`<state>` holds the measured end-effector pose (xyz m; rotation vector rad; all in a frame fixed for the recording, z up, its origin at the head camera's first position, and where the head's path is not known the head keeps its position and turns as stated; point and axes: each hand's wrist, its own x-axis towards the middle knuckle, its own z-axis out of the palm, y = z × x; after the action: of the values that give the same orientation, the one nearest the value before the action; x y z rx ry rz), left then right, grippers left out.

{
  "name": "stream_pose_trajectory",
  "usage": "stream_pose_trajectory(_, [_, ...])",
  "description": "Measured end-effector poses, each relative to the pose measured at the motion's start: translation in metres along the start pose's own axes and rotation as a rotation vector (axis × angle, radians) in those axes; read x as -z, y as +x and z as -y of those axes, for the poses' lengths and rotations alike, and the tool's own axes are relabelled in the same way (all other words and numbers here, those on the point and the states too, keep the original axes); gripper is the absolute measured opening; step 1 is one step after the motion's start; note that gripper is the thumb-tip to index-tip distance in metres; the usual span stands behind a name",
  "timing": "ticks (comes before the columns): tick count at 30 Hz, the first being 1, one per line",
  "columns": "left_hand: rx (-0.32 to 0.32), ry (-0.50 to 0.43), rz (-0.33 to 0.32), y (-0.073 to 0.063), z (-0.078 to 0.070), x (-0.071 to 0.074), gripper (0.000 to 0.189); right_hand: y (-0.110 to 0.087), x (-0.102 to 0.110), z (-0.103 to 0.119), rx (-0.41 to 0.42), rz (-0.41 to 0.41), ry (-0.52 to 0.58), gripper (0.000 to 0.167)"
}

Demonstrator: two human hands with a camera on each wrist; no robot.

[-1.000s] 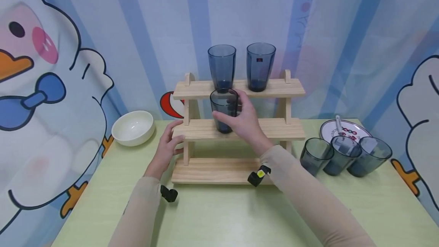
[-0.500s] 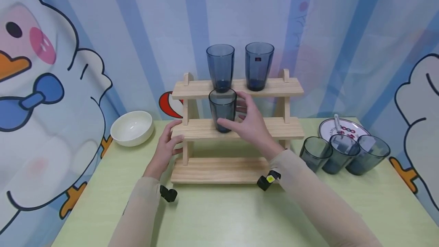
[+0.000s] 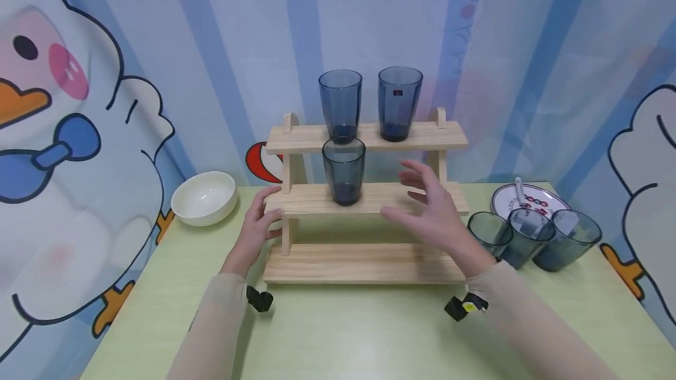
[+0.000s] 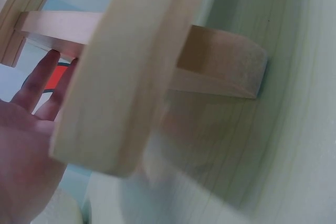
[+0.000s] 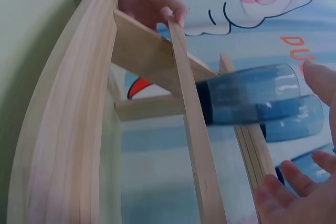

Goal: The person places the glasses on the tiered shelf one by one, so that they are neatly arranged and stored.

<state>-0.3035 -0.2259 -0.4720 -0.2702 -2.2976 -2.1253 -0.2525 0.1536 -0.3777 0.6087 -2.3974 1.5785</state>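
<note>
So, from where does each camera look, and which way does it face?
Head: on the head, facing forward and down at the wooden rack; left hand, right hand, sleeves show.
Left wrist: on that wrist, facing the rack's end; part of that hand shows.
Right wrist: on that wrist, facing across the rack; both hands show partly.
Head and right wrist share the middle-shelf glass.

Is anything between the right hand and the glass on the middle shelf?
Nothing stands there: the head view shows bare middle shelf between the right hand and glass.
</note>
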Motion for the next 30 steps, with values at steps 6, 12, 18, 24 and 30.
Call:
stream_pose_trajectory(6, [-0.005,0.000,-0.003,0.000,0.000,0.001,0.056,-0.022,0.035,-0.010,0.092,-0.052,-0.060,0.084])
stream_pose_trajectory(12, [0.002,0.001,-0.002,0.000,-0.002,0.002,0.055,-0.038,0.067,-0.020,0.121,-0.092,-0.120,0.089])
stream_pose_trajectory(18, [-0.003,0.012,0.002,0.000,-0.002,0.001,0.055,-0.058,0.096,-0.031,0.115,-0.117,-0.234,0.095])
stream_pose_trajectory(24, [-0.003,0.020,0.010,0.000,-0.001,0.001,0.056,-0.075,0.124,-0.039,0.051,-0.184,-0.320,0.092])
stream_pose_trajectory(30, [-0.006,0.017,0.009,0.001,0.000,0.001,0.056,-0.091,0.156,-0.053,-0.053,-0.213,-0.401,0.092])
